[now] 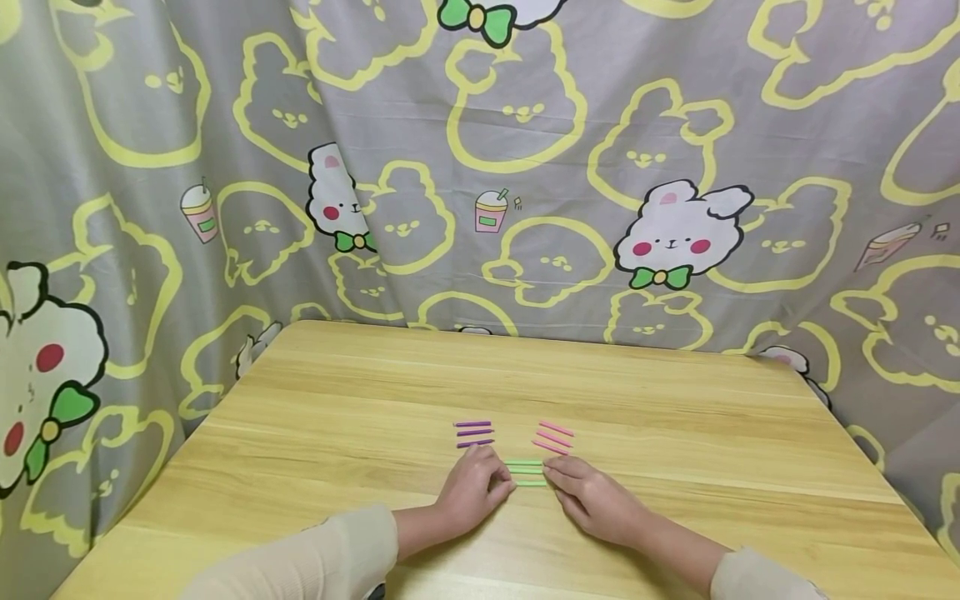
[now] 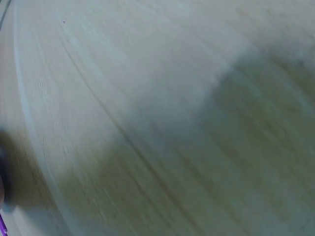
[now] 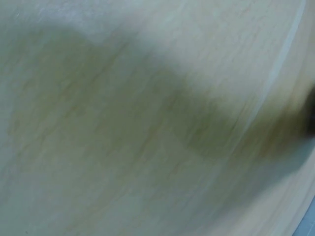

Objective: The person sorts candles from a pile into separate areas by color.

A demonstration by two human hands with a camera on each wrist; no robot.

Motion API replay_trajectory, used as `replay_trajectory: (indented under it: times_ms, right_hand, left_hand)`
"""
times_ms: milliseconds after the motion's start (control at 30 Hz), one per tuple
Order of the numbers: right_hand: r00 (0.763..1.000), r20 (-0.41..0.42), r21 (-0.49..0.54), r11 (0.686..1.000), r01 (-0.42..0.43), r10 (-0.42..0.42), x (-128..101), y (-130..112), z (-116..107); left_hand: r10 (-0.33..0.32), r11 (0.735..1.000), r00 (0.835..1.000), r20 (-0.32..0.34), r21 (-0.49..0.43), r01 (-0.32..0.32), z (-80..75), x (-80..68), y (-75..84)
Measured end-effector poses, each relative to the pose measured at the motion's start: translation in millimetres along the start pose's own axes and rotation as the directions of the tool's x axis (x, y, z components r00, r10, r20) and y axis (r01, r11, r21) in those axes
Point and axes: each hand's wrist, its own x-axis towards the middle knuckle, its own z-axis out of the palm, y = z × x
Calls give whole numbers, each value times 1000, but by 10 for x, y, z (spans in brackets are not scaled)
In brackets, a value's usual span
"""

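Nearest, the left hand (image 1: pixel 471 490) and right hand (image 1: pixel 592 500) lie on the table (image 1: pixel 675 417) toward its near edge, relaxed fingertips bracketing three green sticks (image 1: pixel 525 472), seemingly evening their ends. Purple sticks (image 1: pixel 473 433) and pink sticks (image 1: pixel 554 437) lie just beyond.

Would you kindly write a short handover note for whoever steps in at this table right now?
Left hand and right hand lie on the wooden table, fingertips at either end of the green sticks.
Purple sticks lie in a neat row behind the left hand, pink sticks behind the right, both untouched.
Done: purple and pink grouped.
Left: the green group, apparently being squared up.
Wrist views are too blurred to help.
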Motion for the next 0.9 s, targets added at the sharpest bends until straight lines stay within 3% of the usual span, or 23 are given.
replay_trajectory:
  times_ms: [433, 667, 900]
  right_hand:
    - [1000, 9, -8, 1000, -11, 11, 16, -15, -10]
    - [1000, 13, -18, 1000, -8, 8, 13, 0, -4]
    - [996, -91, -61, 998, 17, -23, 71, 55, -53]
  left_hand:
    - [20, 1000, 1000, -11, 4, -20, -8, -8, -34]
    - [123, 992, 984, -130, 25, -120, -75, 51, -84]
    - [158, 987, 970, -186, 41, -153, -211, 155, -207]
